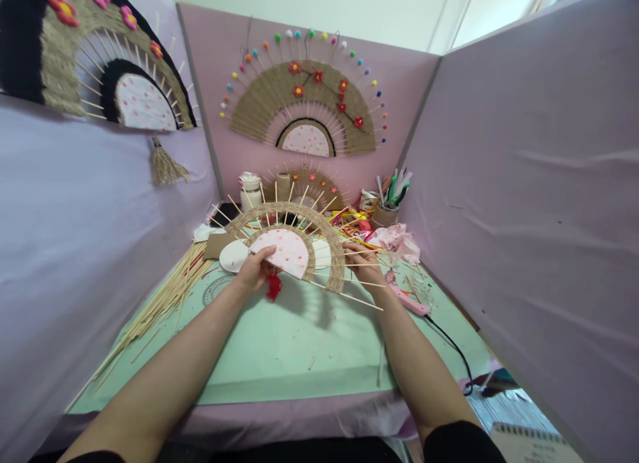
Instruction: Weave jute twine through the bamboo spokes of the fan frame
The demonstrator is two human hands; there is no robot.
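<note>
A half-round stick fan point(284, 251) is held up, tilted, above the green table. Its centre is a white half-disc with pink dots, and a woven twine band point(336, 267) arches across the bare sticks. With the thumb on top and fingers underneath, my left hand point(255, 267) pinches the half-disc near its lower left edge. Under that hand hangs a red tassel point(274, 287). On the right, my right hand point(363, 262) is closed at the outer sticks beyond the twine band; the sticks partly cover its fingers.
Long thin sticks point(160, 297) lie along the left side. A pink glue gun point(412, 303) with a black cord rests right of my right forearm. Behind are a white jar point(250, 191), a tool cup point(385, 215) and dotted cloth point(397, 240). Decorated fans point(259, 110) hang on the partitions.
</note>
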